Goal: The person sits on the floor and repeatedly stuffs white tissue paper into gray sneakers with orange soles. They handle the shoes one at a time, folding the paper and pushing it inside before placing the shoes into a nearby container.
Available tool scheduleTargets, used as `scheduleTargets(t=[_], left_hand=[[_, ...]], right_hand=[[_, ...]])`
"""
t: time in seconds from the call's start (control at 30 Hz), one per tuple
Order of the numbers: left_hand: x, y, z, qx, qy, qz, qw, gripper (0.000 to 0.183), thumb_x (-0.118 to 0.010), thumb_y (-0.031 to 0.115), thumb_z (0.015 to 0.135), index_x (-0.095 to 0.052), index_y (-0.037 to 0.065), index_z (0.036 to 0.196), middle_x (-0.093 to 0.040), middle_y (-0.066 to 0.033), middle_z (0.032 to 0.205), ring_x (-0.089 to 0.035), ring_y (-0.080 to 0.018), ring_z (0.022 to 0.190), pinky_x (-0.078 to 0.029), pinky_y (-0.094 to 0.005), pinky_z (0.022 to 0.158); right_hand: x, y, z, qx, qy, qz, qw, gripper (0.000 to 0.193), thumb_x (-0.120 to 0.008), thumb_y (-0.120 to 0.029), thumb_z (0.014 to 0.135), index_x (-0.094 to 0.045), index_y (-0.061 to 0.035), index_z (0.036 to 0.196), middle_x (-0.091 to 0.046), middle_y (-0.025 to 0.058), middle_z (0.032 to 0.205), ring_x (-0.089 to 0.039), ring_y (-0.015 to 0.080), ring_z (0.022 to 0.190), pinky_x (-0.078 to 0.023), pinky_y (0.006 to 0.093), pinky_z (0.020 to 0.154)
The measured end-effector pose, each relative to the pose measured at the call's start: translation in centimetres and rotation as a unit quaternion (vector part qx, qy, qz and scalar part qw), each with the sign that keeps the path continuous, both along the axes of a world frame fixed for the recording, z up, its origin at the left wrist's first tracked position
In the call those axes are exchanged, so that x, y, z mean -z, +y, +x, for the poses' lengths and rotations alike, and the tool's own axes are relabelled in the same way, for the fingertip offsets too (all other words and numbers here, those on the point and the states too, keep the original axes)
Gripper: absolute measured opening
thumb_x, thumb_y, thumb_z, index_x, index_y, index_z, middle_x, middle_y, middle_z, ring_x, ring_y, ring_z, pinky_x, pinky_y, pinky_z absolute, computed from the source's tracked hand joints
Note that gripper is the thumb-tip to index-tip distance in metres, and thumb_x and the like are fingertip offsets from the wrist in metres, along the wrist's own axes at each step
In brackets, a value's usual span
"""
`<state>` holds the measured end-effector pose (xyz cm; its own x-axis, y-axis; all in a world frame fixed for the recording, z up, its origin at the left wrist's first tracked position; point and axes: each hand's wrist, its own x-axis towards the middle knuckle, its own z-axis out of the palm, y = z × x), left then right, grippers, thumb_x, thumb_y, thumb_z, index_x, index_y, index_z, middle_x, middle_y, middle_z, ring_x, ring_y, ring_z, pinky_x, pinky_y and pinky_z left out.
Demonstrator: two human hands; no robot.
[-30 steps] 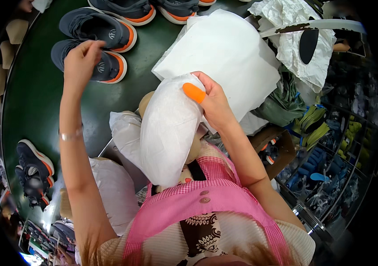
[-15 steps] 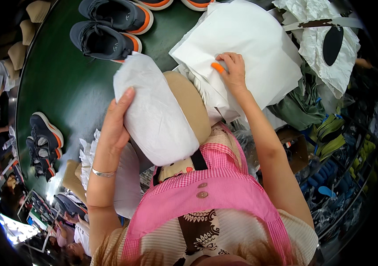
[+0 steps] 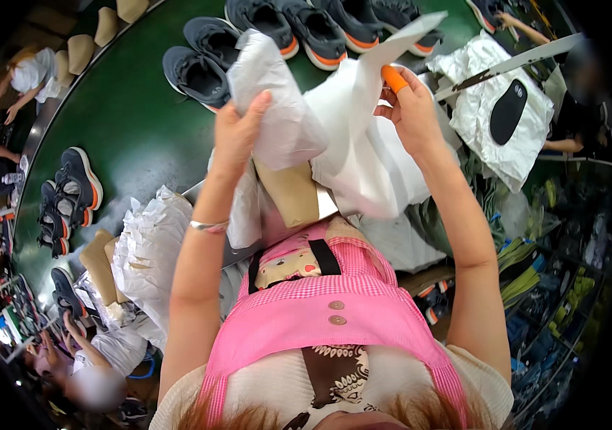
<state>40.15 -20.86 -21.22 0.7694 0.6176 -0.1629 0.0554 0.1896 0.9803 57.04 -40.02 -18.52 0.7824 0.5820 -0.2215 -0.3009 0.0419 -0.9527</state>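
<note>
My left hand (image 3: 240,132) is closed round a bundle wrapped in white tissue paper (image 3: 277,107); what lies inside is hidden. With my right hand (image 3: 415,115), which wears an orange finger cot (image 3: 394,79), I pinch a white sheet of paper (image 3: 352,118) by its upper edge. The sheet hangs bent over more white paper (image 3: 395,168). Under the bundle, close to my apron, lies a beige padded form (image 3: 288,195), partly covered by the bundle and paper.
Dark sneakers with orange soles (image 3: 316,32) stand along the far side of the green table (image 3: 134,122); more sneakers (image 3: 69,193) lie at left. Crumpled white paper (image 3: 149,240) is beside my left forearm. A black insole (image 3: 508,112) rests on paper at right. Co-workers are at the edges.
My left hand has raised the wrapped bundle away from my body, uncovering more of the beige form. My right hand, earlier resting on the paper stack, has lifted a sheet.
</note>
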Motion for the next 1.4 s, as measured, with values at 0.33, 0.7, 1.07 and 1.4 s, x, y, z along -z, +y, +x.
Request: scheduleTargets(t=[0.33, 0.7, 1.07, 1.4], left_hand=[[-3.0, -3.5, -3.6, 0.014, -0.261, -0.068, 0.963, 0.033, -0.058, 0.023, 0.092, -0.058, -0.002, 0.113, -0.062, -0.0060, 0.102, -0.060, -0.0124, 0.083, -0.048, -0.0240, 0.075], [-2.6, -1.3, -4.2, -0.087, -0.180, -0.021, 0.980, 0.029, -0.053, 0.021, 0.094, -0.060, -0.002, 0.108, -0.063, -0.0058, 0.092, -0.060, -0.0127, 0.077, -0.049, -0.0232, 0.068], [-10.4, 1.6, -11.6, -0.232, -0.129, 0.183, 0.946, 0.029, -0.046, 0.022, 0.097, -0.063, -0.002, 0.094, -0.062, -0.0048, 0.075, -0.057, -0.0098, 0.067, -0.048, -0.0229, 0.064], [-5.5, 0.7, -5.4, -0.263, -0.227, -0.128, 0.929, 0.041, -0.052, 0.032, 0.095, -0.052, -0.001, 0.119, -0.057, -0.0087, 0.117, -0.057, -0.0172, 0.105, -0.047, -0.0321, 0.090]], right_hand=[[-6.7, 9.5, -7.1, -0.150, -0.561, -0.109, 0.807, 0.049, -0.059, -0.035, 0.085, -0.051, 0.0024, 0.116, -0.049, 0.0204, 0.125, -0.048, 0.0321, 0.113, -0.040, 0.0372, 0.093], [-7.2, 10.0, -8.3, -0.305, -0.509, -0.281, 0.754, 0.116, -0.077, -0.050, 0.058, -0.014, -0.0094, 0.147, -0.038, 0.0220, 0.139, -0.045, 0.0373, 0.122, -0.039, 0.0396, 0.099], [-4.5, 9.4, -7.3, -0.140, -0.551, -0.291, 0.769, 0.121, -0.079, -0.049, 0.056, -0.011, -0.0051, 0.145, -0.048, 0.0248, 0.118, -0.057, 0.0376, 0.100, -0.050, 0.0417, 0.080], [-4.7, 10.9, -12.6, -0.233, -0.541, -0.068, 0.805, 0.092, -0.073, -0.029, 0.075, -0.017, -0.0063, 0.145, -0.036, 0.0218, 0.140, -0.038, 0.0309, 0.130, -0.033, 0.0345, 0.104]])
